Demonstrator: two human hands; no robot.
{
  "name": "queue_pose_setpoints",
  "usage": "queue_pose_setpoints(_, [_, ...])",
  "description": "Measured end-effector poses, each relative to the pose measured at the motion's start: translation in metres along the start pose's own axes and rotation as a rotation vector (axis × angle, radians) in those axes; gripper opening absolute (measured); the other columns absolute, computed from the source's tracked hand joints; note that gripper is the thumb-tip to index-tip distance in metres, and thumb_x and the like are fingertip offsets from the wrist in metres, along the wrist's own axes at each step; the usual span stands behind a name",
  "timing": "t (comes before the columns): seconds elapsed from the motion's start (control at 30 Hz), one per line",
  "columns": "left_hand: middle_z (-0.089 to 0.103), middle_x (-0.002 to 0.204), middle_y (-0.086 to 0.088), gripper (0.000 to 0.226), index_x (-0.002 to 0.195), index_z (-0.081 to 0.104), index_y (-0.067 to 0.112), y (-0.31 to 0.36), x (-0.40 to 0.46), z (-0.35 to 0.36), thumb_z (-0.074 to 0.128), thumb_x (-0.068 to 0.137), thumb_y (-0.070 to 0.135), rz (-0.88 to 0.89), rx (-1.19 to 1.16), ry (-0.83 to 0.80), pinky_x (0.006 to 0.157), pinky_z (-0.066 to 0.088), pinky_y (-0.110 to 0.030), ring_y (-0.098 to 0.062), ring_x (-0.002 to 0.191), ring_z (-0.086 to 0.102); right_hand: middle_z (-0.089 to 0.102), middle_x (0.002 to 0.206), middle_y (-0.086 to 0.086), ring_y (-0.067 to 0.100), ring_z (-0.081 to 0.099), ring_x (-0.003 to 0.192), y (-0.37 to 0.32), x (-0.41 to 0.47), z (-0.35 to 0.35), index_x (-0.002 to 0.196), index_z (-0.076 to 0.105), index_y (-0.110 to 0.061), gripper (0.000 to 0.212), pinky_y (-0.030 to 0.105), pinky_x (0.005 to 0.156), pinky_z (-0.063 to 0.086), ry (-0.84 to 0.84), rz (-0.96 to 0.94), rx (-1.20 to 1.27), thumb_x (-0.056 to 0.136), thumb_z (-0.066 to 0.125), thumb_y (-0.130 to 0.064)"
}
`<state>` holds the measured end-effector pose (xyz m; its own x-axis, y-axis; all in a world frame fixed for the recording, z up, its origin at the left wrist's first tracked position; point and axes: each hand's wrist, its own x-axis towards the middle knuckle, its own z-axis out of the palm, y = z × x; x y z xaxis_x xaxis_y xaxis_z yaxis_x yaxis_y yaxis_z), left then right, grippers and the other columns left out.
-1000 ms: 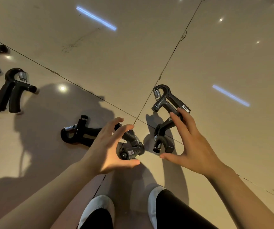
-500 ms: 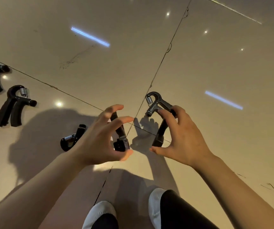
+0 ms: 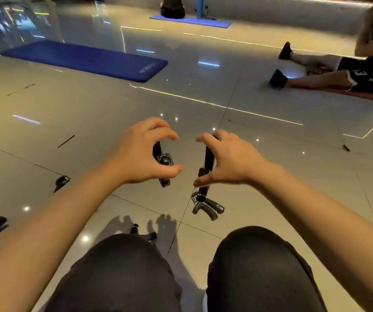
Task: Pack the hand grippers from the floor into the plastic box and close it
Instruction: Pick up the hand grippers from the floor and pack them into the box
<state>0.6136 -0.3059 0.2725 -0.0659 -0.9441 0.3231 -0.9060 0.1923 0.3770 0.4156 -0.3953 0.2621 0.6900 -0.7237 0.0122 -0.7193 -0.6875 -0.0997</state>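
Hand grippers remain on the floor (image 3: pixel 91 122) near your knees; your left hand (image 3: pixel 140 154) clasps one hand gripper (image 3: pixel 163 159), your right hand (image 3: pixel 228 158) another (image 3: pixel 208 158). Hold both firmly (box unseen) while carrying; blue mat (image 3: pixel 86 58) lies beyond.

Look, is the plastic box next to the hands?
No, no plastic box shows anywhere; the left hand and right hand each hold a black hand gripper above bare floor.

Dim, warm indoor lighting. The glossy floor (image 3: pixel 271 154) mirrors overhead strip and point lamps as glare, densest toward 12 o'clock. Soft hand shadows fall at 6 o'clock. Wide-angle distortion bends the edges; the 11 o'clock corner is blurred.
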Motion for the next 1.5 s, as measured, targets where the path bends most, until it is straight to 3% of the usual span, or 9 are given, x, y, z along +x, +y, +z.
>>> queue_pose_setpoints(0.07, [0.044,0.117,0.014,0.076,0.116,0.059,0.029,0.026,-0.004,-0.03,0.049,0.054,0.071,-0.029,0.015,0.067,0.071,0.029,-0.01,-0.005,0.101,0.042,0.04,0.134,0.007,0.027,0.041,0.12,-0.012,-0.007,-0.029,0.141,0.027,-0.032,0.1,0.042,0.094,0.046,0.054,0.013,0.074,0.059,0.071,-0.069])
queue_pose_setpoints(0.17, [0.045,0.118,0.013,0.062,0.116,0.059,0.029,0.055,-0.017,-0.054,0.064,0.063,0.061,-0.074,-0.018,0.175,0.074,0.035,-0.021,-0.007,0.098,0.044,0.036,0.137,0.008,0.027,0.039,0.123,-0.034,-0.02,-0.048,0.141,0.028,-0.031,0.096,0.04,0.095,0.045,0.13,0.013,0.185,0.062,0.073,-0.064])
queue_pose_setpoints(0.37, [0.043,0.115,0.013,0.051,0.113,0.059,0.027,0.066,-0.045,-0.045,0.073,0.069,0.049,-0.143,-0.043,0.288,0.071,0.036,-0.02,-0.007,0.097,0.043,0.036,0.14,0.006,0.024,0.038,0.125,-0.05,-0.043,-0.025,0.14,0.029,-0.032,0.095,0.037,0.094,0.044,0.233,0.083,0.309,0.062,0.074,-0.062])
queue_pose_setpoints(0.47, [0.044,0.125,0.006,0.055,0.116,0.057,0.026,0.057,-0.05,-0.022,0.073,0.068,0.046,-0.154,-0.032,0.245,0.077,0.036,-0.026,-0.01,0.104,0.042,0.037,0.135,0.004,0.021,0.039,0.121,-0.042,-0.048,0.009,0.136,0.034,-0.031,0.091,0.032,0.091,0.044,0.263,0.173,0.4,0.06,0.076,-0.058])
queue_pose_setpoints(0.63, [0.042,0.125,0.006,0.065,0.116,0.058,0.026,0.046,-0.015,0.005,0.062,0.06,0.059,-0.077,-0.037,0.17,0.082,0.043,-0.029,-0.014,0.111,0.044,0.037,0.132,0.005,0.023,0.04,0.118,0.003,-0.048,0.02,0.135,0.034,-0.031,0.091,0.038,0.093,0.046,0.129,0.275,0.352,0.058,0.079,-0.051])
queue_pose_setpoints(0.87, [0.042,0.127,0.008,0.075,0.12,0.057,0.028,0.092,0.037,0.061,0.049,0.057,0.069,0.145,-0.114,-0.012,0.088,0.033,-0.027,-0.013,0.113,0.045,0.041,0.131,0.005,0.026,0.042,0.118,0.063,-0.117,-0.013,0.137,0.031,-0.033,0.098,0.039,0.095,0.043,0.135,0.523,0.308,0.056,0.081,-0.053])
queue_pose_setpoints(1.0, [0.043,0.126,0.007,0.075,0.12,0.057,0.027,0.142,0.046,0.09,0.048,0.059,0.069,0.307,-0.171,-0.099,0.088,0.03,-0.027,-0.014,0.113,0.046,0.04,0.132,0.001,0.023,0.043,0.118,0.066,-0.19,-0.031,0.137,0.031,-0.034,0.096,0.038,0.094,0.043,0.249,0.717,0.329,0.057,0.082,-0.051])
queue_pose_setpoints(1.27, [0.044,0.125,0.007,0.074,0.115,0.059,0.029,0.275,0.008,0.111,0.052,0.054,0.069,0.663,-0.404,-0.261,0.084,0.033,-0.029,-0.014,0.11,0.048,0.038,0.132,0.0,0.021,0.043,0.12,0.02,-0.356,-0.021,0.135,0.032,-0.035,0.095,0.044,0.1,0.042,0.449,1.247,0.327,0.056,0.082,-0.049])
queue_pose_setpoints(1.5, [0.043,0.128,0.007,0.074,0.119,0.056,0.032,0.339,-0.05,0.112,0.049,0.057,0.071,1.009,-0.483,-0.38,0.086,0.036,-0.031,-0.017,0.114,0.047,0.035,0.137,0.003,0.025,0.037,0.125,-0.06,-0.421,-0.021,0.137,0.028,-0.035,0.095,0.045,0.102,0.039,0.498,1.556,0.176,0.06,0.079,-0.055])
